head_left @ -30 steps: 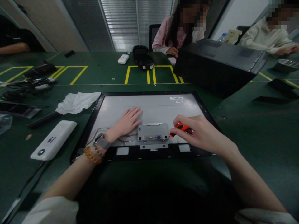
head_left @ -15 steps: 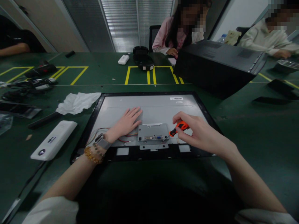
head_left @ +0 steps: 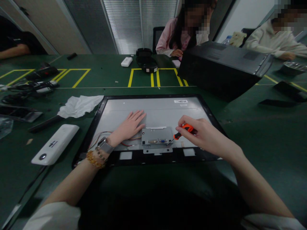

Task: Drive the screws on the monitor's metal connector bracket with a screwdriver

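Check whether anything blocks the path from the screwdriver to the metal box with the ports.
Nothing visible does. The screwdriver in the right hand points at the lower right edge of the metal box; contact is hard to tell. The left hand lies on the panel, left of that path.

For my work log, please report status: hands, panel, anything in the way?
Right hand holding screwdriver, tip near port box's right end. Left hand flat on silver panel. Wires passing under left wrist, possibly in the way.
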Tool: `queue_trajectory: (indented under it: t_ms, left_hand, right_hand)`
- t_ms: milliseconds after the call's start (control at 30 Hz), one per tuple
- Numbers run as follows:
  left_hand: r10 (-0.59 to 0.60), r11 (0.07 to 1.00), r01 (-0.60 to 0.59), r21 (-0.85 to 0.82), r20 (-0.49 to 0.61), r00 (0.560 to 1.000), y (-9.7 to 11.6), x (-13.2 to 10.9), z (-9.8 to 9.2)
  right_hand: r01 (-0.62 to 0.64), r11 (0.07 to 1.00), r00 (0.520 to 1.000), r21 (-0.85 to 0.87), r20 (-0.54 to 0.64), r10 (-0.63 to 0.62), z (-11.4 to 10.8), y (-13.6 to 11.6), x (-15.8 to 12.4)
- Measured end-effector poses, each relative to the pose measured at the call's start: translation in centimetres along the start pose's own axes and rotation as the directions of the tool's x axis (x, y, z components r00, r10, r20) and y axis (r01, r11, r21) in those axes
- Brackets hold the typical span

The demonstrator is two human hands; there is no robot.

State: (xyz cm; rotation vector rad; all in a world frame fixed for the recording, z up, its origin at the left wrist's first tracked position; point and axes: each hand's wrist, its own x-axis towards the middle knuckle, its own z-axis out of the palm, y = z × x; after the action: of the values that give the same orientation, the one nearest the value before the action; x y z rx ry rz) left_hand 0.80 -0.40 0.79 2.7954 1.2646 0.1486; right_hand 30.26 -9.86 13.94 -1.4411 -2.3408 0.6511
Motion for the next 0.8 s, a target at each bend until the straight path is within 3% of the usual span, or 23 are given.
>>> queue_trajectory:
  t_ms: [267, 800]
  left_hand:
    - [-0.005, 1.000, 0.005, 0.000, 0.006, 1.000, 0.22, 0.01, -0.24]
    - [-0.009, 1.000, 0.009, 0.003, 0.012, 1.000, 0.23, 0.07, -0.20]
  right_hand:
    - [-0.028, 0.993, 0.997, 0.112, 0.069, 0.021, -0.59, 0.32, 0.18]
    - [0.017, 0.999, 0.998, 0.046, 0.057, -0.020, -0.81, 0.77, 0.12]
